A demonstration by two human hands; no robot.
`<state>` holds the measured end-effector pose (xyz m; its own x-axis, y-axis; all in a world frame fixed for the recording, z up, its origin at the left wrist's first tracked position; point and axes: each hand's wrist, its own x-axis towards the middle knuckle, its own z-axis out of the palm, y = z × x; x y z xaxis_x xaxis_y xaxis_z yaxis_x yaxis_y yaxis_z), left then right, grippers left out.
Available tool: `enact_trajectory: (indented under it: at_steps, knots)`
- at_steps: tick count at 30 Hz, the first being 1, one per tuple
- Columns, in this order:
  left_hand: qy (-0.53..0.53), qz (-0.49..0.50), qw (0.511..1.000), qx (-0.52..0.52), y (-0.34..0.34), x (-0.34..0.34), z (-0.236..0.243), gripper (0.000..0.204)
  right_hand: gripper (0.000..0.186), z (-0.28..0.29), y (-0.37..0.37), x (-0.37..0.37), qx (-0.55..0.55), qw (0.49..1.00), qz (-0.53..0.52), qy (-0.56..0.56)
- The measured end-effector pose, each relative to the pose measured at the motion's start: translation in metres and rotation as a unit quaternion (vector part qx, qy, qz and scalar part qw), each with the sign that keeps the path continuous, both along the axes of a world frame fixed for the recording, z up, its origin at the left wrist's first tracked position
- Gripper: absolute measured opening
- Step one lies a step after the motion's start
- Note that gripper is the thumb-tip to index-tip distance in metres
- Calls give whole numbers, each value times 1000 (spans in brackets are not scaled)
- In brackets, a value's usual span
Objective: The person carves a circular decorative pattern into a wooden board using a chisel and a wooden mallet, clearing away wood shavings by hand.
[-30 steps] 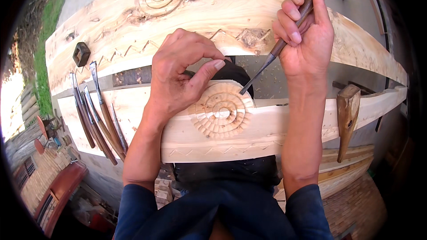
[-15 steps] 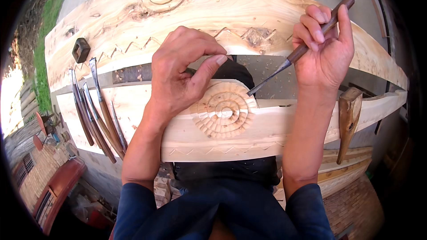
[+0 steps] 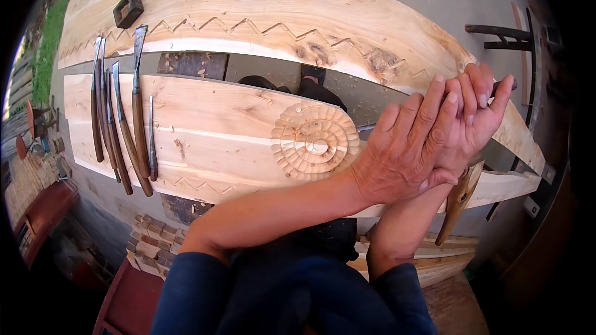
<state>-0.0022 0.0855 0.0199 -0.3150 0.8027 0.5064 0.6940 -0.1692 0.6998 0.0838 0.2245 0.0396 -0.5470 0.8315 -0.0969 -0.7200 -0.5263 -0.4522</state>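
My right hand is closed on a wooden-handled chisel, whose steel blade pokes out to the left behind my left hand. My left hand lies over my right palm and wrist, fingers stretched and slightly bent. Left of both hands, a carved spiral rosette of scalloped segments decorates the near plank. Several chisels and gouges lie side by side on that plank's left part. A wooden mallet rests at the right, just below my hands.
The far plank bears zigzag grooves, a spiral and a dark angular block. Dark legs or bars stand at upper right. Wood offcuts, stacked boards and a red wooden piece are below.
My left hand moved right, off the rosette, onto my right hand. The chisel's tip left the rosette's edge and is now mostly hidden. The view shifted, so the far plank appears higher.
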Motion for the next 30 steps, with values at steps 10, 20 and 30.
enact_trajectory:
  at_steps: [10, 20, 30]
  knots:
    - [35, -43, 998, -40, 1, 7, -17, 94, 57, 6, 6, 28, -55, 998, -22, -10]
    - [-23, -36, 999, -24, 5, 4, -19, 93, 59, 9, 6, 18, -30, 999, -7, -27]
    - [-50, -40, 997, -32, 7, 2, -15, 95, 55, 8, 8, 13, -7, 999, 1, -52]
